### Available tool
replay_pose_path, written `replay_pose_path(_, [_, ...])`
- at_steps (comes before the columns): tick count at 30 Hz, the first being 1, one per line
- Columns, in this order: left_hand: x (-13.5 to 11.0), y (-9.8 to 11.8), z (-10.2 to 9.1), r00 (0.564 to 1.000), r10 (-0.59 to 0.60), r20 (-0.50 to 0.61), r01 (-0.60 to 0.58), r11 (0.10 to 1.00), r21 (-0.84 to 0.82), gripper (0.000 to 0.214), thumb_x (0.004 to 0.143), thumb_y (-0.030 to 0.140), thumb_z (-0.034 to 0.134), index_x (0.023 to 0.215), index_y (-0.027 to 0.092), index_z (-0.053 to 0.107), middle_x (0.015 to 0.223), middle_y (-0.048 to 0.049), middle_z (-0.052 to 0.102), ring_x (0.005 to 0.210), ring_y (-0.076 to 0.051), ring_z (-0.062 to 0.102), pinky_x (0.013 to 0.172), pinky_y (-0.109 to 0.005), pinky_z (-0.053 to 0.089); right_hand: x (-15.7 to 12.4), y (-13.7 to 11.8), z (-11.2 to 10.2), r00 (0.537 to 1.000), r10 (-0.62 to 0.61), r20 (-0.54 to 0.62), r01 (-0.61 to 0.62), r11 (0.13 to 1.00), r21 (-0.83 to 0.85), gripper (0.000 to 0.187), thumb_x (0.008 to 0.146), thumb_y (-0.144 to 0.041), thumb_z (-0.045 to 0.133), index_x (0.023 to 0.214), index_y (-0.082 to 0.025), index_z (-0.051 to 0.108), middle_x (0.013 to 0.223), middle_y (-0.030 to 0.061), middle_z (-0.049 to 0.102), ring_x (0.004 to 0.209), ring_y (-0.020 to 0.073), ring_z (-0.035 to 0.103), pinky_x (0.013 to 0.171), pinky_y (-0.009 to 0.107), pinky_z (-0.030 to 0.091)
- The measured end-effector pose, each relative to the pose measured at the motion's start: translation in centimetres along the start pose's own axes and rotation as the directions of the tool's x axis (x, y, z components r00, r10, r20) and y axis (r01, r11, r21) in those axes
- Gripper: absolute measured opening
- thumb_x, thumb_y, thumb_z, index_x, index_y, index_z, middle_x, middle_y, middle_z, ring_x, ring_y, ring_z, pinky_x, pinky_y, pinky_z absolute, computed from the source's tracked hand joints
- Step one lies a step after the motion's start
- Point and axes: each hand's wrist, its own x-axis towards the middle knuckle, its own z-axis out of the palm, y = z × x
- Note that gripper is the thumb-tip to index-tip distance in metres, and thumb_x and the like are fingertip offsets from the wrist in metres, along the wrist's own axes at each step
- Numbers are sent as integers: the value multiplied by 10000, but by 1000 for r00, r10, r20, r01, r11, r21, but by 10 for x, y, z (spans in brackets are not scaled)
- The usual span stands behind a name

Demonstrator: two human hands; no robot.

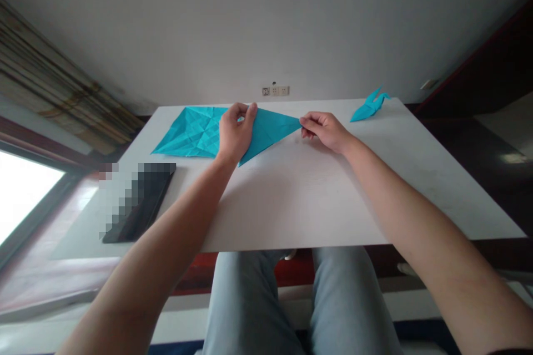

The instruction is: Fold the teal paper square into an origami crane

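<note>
A turquoise sheet of origami paper [270, 130] lies across the back half of the table, its right part smooth and tapering to a point. Its left part shows a grid of creases. My left hand [236, 130] rests on the middle of the paper with curled fingers, thumb against them, gripping or pressing it there; the fingertips are partly hidden. At the pointed right end, my right hand [327, 130] pinches the tip between thumb and fingers. Whether the creased and smooth parts are one sheet, I cannot tell, as my left hand covers where they meet.
A folded turquoise paper crane [370, 106] stands at the back right of the white table [300, 205]. At the front left lies a dark, flat, partly pixelated device [144, 205]. Behind the table is a wall with sockets [275, 91]; a curtain [54, 77] hangs left.
</note>
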Motion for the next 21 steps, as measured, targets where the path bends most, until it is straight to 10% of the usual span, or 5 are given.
replay_pose_path(11, [1, -3, 4, 995, -85, -44, 77, 982, -171, 503, 1078, 473, 878, 749, 215, 598, 714, 34, 505, 687, -130, 457, 632, -256, 384, 6, 9, -4, 963, 24, -269, 18, 988, 152, 744, 740, -926, 965, 909, -258, 686, 796, -28, 652, 630, 104, 497, 552, 239, 409])
replay_pose_path(17, [-2, 3, 10, 993, -105, 54, 118, 916, -383, 559, 1053, 620, 880, 790, 220, 591, 737, 46, 483, 669, -110, 471, 610, -231, 394, -1, 0, 8, 992, 98, -73, -87, 986, 144, 823, 731, -982, 922, 1052, -269, 663, 1093, 14, 728, 690, 115, 548, 559, 277, 439])
replay_pose_path(21, [-7, 6, 13, 979, -129, 157, 187, 873, -451, 454, 1019, 479, 947, 821, 213, 636, 744, 58, 554, 602, -78, 505, 568, -202, 434, -4, 3, 14, 994, 44, 103, -50, 997, 56, 769, 854, -979, 831, 814, -237, 632, 764, -9, 615, 669, 135, 479, 634, 316, 372])
